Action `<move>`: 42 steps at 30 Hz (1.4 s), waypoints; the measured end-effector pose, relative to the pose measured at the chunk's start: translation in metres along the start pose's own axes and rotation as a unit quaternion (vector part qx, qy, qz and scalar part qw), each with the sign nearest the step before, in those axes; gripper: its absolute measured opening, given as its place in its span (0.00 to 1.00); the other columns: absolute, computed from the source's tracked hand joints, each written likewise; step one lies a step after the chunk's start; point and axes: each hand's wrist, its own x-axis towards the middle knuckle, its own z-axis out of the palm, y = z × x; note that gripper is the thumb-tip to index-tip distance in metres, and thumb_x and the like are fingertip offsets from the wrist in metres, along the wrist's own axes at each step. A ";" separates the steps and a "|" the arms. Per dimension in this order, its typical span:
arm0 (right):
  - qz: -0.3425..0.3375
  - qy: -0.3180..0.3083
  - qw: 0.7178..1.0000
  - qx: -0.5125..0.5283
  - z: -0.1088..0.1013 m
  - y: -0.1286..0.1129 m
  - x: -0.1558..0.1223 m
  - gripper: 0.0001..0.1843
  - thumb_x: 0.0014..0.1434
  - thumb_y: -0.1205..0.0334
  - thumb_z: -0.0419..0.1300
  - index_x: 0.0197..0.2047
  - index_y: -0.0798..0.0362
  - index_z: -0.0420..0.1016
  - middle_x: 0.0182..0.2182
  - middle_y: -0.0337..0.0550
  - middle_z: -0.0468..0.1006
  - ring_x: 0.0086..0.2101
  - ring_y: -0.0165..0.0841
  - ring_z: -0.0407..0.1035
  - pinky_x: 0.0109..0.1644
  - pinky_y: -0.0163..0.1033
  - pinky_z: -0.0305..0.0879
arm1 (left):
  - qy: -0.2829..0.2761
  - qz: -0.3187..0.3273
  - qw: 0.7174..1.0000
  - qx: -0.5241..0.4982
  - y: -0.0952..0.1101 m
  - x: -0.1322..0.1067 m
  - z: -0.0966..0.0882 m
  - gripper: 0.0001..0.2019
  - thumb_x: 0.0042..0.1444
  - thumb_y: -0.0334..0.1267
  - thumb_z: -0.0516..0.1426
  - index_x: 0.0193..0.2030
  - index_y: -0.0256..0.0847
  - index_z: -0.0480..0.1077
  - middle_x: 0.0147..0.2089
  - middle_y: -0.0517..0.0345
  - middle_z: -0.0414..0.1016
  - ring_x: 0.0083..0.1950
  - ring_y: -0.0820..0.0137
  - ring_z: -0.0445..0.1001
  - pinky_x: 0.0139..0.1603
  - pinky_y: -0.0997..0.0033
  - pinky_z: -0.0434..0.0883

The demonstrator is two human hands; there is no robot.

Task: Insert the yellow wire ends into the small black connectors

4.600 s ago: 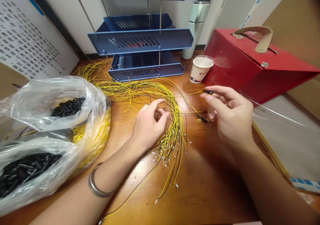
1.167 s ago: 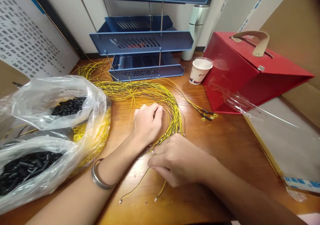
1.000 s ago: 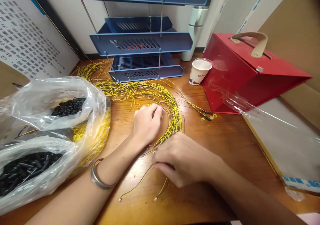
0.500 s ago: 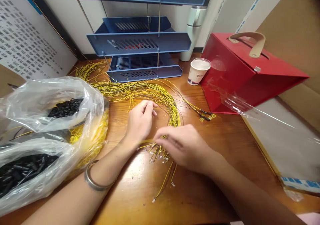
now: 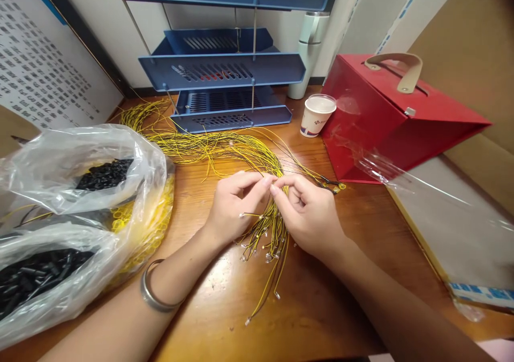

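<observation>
My left hand (image 5: 237, 204) and my right hand (image 5: 311, 209) meet fingertip to fingertip above a bundle of thin yellow and black wires (image 5: 277, 164). Thumb and forefinger are pressed together on each hand. A yellow wire was in my right fingers a moment earlier; its part at the fingertips is hardly visible. What my left fingertips pinch is too small to make out. Small clear LED tips (image 5: 269, 256) end the wires below my hands. One wire with a clear tip (image 5: 242, 215) sticks out across the heel of my left hand.
Plastic bags (image 5: 144, 201) at left hold black tube pieces (image 5: 28, 276), smaller black pieces (image 5: 106, 173) and yellow rings (image 5: 124, 217). Behind stand a blue tray rack (image 5: 225, 68), a paper cup (image 5: 316, 120), a flask (image 5: 307, 57) and a red box (image 5: 361, 121). Black-sleeved wire ends (image 5: 331, 184) lie right.
My right hand has moved up from the LED ends, and my left hand has shifted right and a little down. Their fingertips have come together over the bundle.
</observation>
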 end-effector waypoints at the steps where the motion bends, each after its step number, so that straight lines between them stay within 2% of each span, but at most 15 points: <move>1: 0.004 -0.019 1.000 0.013 0.000 -0.001 0.000 0.07 0.61 0.60 0.58 0.33 0.54 0.73 0.15 0.26 0.50 0.17 0.22 0.48 0.24 0.32 0.48 | 0.009 -0.009 1.000 -0.004 0.001 0.000 0.000 0.11 0.61 0.42 0.58 0.37 0.39 0.79 0.30 0.57 0.78 0.32 0.71 0.72 0.35 0.71 0.68; 5: 0.014 -0.123 0.989 0.079 -0.002 -0.007 0.001 0.16 0.61 0.60 0.58 0.23 0.54 0.67 0.16 0.28 0.49 0.18 0.22 0.46 0.24 0.34 0.45 | 0.021 -0.028 0.999 -0.037 0.006 0.000 -0.001 0.12 0.61 0.44 0.57 0.38 0.39 0.79 0.27 0.59 0.75 0.31 0.72 0.72 0.34 0.71 0.69; 7: 0.012 -0.136 0.983 0.122 -0.004 -0.010 0.001 0.20 0.62 0.62 0.56 0.19 0.54 0.61 0.17 0.31 0.52 0.20 0.23 0.48 0.25 0.34 0.46 | 0.011 -0.036 0.998 -0.057 0.006 -0.001 -0.001 0.14 0.61 0.46 0.56 0.40 0.39 0.78 0.25 0.60 0.73 0.28 0.73 0.69 0.30 0.73 0.68; 10: 0.016 -0.097 0.976 0.196 -0.007 -0.012 0.002 0.20 0.63 0.63 0.57 0.19 0.54 0.64 0.18 0.32 0.57 0.22 0.24 0.53 0.27 0.34 0.49 | -0.030 -0.040 0.994 -0.097 0.004 -0.002 -0.001 0.15 0.61 0.49 0.56 0.44 0.40 0.75 0.27 0.60 0.72 0.26 0.75 0.67 0.27 0.74 0.66; 13: 0.044 -0.050 0.960 0.272 -0.010 -0.013 0.003 0.18 0.63 0.62 0.58 0.21 0.54 0.68 0.19 0.34 0.64 0.23 0.24 0.58 0.29 0.34 0.54 | -0.103 -0.038 0.986 -0.126 0.003 -0.003 -0.002 0.15 0.61 0.50 0.55 0.43 0.40 0.72 0.27 0.60 0.71 0.25 0.74 0.65 0.26 0.73 0.64; 16: 0.067 -0.012 0.939 0.338 -0.013 -0.012 0.003 0.18 0.63 0.61 0.59 0.22 0.53 0.71 0.21 0.36 0.70 0.24 0.26 0.63 0.31 0.34 0.60 | -0.190 -0.017 0.979 -0.074 0.004 -0.002 -0.003 0.12 0.60 0.47 0.57 0.36 0.39 0.72 0.26 0.61 0.68 0.25 0.74 0.62 0.26 0.72 0.60; 19: 0.077 0.035 0.923 0.374 -0.015 -0.009 0.001 0.14 0.63 0.56 0.59 0.28 0.50 0.78 0.22 0.37 0.73 0.22 0.26 0.62 0.29 0.36 0.61 | -0.228 0.041 0.973 0.006 0.006 -0.001 -0.003 0.12 0.59 0.42 0.58 0.28 0.39 0.72 0.22 0.63 0.64 0.25 0.74 0.60 0.29 0.70 0.60; 23: 0.093 0.098 0.924 0.359 -0.016 -0.009 0.003 0.15 0.63 0.48 0.57 0.37 0.48 0.80 0.19 0.37 0.70 0.16 0.26 0.57 0.22 0.36 0.55 | -0.211 0.090 0.972 0.055 0.005 0.000 -0.002 0.14 0.61 0.40 0.57 0.25 0.39 0.73 0.24 0.60 0.68 0.28 0.72 0.65 0.35 0.68 0.64; 29: 0.173 0.116 0.916 0.344 -0.010 -0.009 0.011 0.17 0.63 0.48 0.57 0.34 0.53 0.76 0.24 0.38 0.74 0.14 0.20 0.51 0.17 0.33 0.45 | -0.137 0.090 0.985 0.050 0.005 -0.002 -0.003 0.15 0.64 0.39 0.54 0.29 0.38 0.76 0.28 0.56 0.69 0.31 0.72 0.67 0.34 0.68 0.65; 32: 0.201 0.112 0.910 0.345 -0.007 -0.004 0.015 0.19 0.62 0.46 0.57 0.30 0.53 0.71 0.20 0.35 0.70 0.14 0.20 0.51 0.16 0.31 0.45 | -0.120 0.089 0.988 0.047 0.005 -0.002 -0.004 0.15 0.64 0.40 0.53 0.30 0.39 0.76 0.31 0.55 0.71 0.33 0.71 0.69 0.36 0.68 0.66; 34: 0.209 0.102 0.909 0.346 -0.007 -0.001 0.016 0.20 0.62 0.45 0.57 0.28 0.52 0.67 0.18 0.33 0.66 0.15 0.21 0.52 0.17 0.30 0.46 | -0.134 0.091 0.986 0.049 0.004 -0.001 -0.004 0.15 0.63 0.40 0.54 0.30 0.38 0.76 0.30 0.55 0.73 0.31 0.71 0.69 0.35 0.69 0.66; 37: 0.209 0.065 0.914 0.342 -0.007 0.000 0.016 0.22 0.62 0.43 0.55 0.29 0.53 0.67 0.16 0.32 0.64 0.15 0.22 0.52 0.17 0.30 0.47 | -0.176 0.086 0.978 0.073 0.003 -0.001 -0.003 0.17 0.63 0.41 0.54 0.25 0.39 0.74 0.22 0.59 0.69 0.26 0.74 0.66 0.33 0.70 0.64; 39: 0.200 0.027 0.924 0.326 -0.007 -0.002 0.015 0.22 0.64 0.43 0.53 0.31 0.53 0.69 0.16 0.32 0.64 0.15 0.22 0.51 0.18 0.31 0.47 | -0.185 0.059 0.978 0.079 0.003 -0.001 -0.002 0.19 0.64 0.42 0.53 0.23 0.39 0.72 0.20 0.61 0.69 0.24 0.74 0.65 0.31 0.71 0.63; 42: 0.166 -0.022 0.944 0.284 -0.006 -0.004 0.012 0.19 0.66 0.48 0.52 0.32 0.53 0.71 0.18 0.32 0.63 0.18 0.23 0.56 0.22 0.31 0.53 | -0.183 0.006 0.982 0.052 0.002 -0.001 -0.001 0.19 0.66 0.43 0.51 0.25 0.38 0.72 0.22 0.59 0.74 0.25 0.74 0.68 0.30 0.72 0.64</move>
